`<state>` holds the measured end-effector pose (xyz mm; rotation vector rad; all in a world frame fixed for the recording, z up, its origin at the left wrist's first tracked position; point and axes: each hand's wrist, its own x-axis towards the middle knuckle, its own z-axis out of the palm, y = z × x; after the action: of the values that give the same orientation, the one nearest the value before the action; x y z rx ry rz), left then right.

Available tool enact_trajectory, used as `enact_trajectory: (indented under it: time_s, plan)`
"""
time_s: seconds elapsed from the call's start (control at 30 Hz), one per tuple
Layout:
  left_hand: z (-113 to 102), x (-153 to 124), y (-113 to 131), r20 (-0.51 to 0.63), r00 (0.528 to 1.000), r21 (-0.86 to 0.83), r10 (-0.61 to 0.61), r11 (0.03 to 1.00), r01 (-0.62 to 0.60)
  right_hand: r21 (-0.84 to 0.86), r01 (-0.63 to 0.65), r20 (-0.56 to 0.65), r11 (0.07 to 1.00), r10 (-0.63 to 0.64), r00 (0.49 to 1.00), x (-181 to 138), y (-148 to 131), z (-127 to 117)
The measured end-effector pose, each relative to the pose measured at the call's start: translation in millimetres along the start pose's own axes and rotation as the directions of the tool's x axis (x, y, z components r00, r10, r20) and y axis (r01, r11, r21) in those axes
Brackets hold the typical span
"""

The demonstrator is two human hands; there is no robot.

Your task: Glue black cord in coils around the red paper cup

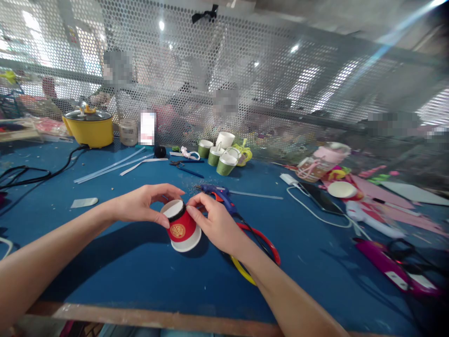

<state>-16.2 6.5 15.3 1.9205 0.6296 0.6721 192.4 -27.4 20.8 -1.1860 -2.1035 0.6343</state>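
A white paper cup (184, 229) stands wide end down and a little tilted on the blue table, wrapped in red with a gold round emblem and a black band near its narrow top. My left hand (149, 203) grips it from the left, thumb on the near side and fingers arched over the far side. From the right, my right hand (212, 220) pinches at the black band with thumb and fingertips. Just beyond the right hand lies a blue glue gun (220, 193), a clear glue stick (257, 194) extending from its back.
Pliers (191, 168), several green-and-white paper cups (227, 164) and a yellow pot (94, 131) are farther back. A phone (321, 199) with a white cable and a purple power strip (393, 267) lie right. Perforated metal screen (196, 56) closes off the back.
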Motion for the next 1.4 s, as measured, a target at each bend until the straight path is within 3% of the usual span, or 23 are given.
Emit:
enact_trajectory:
  time_s: [0.13,0.33,0.6,0.8,1.03,1.2,1.4]
  plan:
    - [0,0,0,0.01,1.0,-0.049,-0.004,0.999,0.005,0.061,-0.051,0.018,0.997,0.05,0.999,-2,4,8]
    - [2,2,-3,-0.029,0.997,-0.112,-0.068,0.992,0.065,0.106,-0.084,-0.168,0.991,0.102,0.981,-3,7,27]
    - [9,3,-8,-0.061,0.997,-0.189,-0.054,0.981,0.042,0.169,-0.162,-0.202,0.972,0.195,0.96,-2,10,32]
    - [15,3,-7,-0.096,0.994,-0.158,-0.048,0.987,0.033,0.076,-0.067,-0.273,0.995,0.086,0.958,-5,5,31]
    - [15,0,-2,-0.074,0.997,0.098,-0.027,0.995,0.034,-0.168,0.049,-0.3,0.985,-0.098,0.949,-8,6,33]
    - [17,0,-4,-0.067,0.998,0.103,-0.009,0.995,0.015,-0.239,0.056,-0.294,0.969,-0.127,0.947,-9,5,36]
    - [22,1,5,-0.146,0.987,0.126,-0.071,0.988,0.09,-0.271,0.091,-0.294,0.958,-0.172,0.94,-10,1,38]
